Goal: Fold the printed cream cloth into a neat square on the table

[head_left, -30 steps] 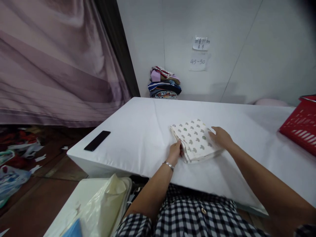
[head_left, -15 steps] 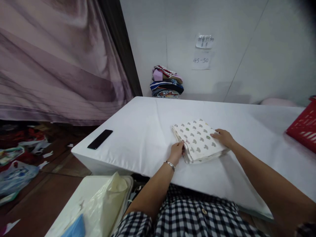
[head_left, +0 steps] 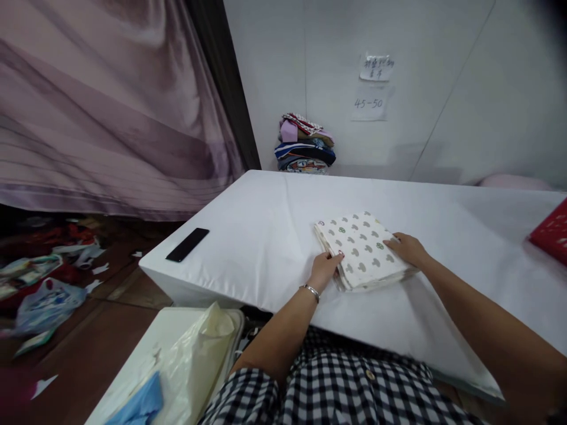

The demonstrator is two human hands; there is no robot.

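A white cloth (head_left: pixel 364 248) printed with grey mushroom shapes lies folded into a thick square on the white-covered table (head_left: pixel 248 236). At its near left edge, my left hand (head_left: pixel 324 268) has the layers pinched, thumb over the top face. My right hand (head_left: pixel 406 248) grips the right edge, with its fingertips on the upper face and the rest of its hold hidden. Both hands are closed on the cloth, which rests on the tabletop.
A black phone (head_left: pixel 188 245) lies near the table's left end. Several folded fabrics (head_left: pixel 305 144) are stacked against the wall. At the right edge is a red basket (head_left: pixel 551 233). Below the table stands a white surface with a plastic bag (head_left: pixel 197 360) and blue cloth (head_left: pixel 139 404).
The whole view has shifted slightly to the right. My left thumb has moved from the cloth's edge further onto its top face. The right hand keeps its place on the right edge.
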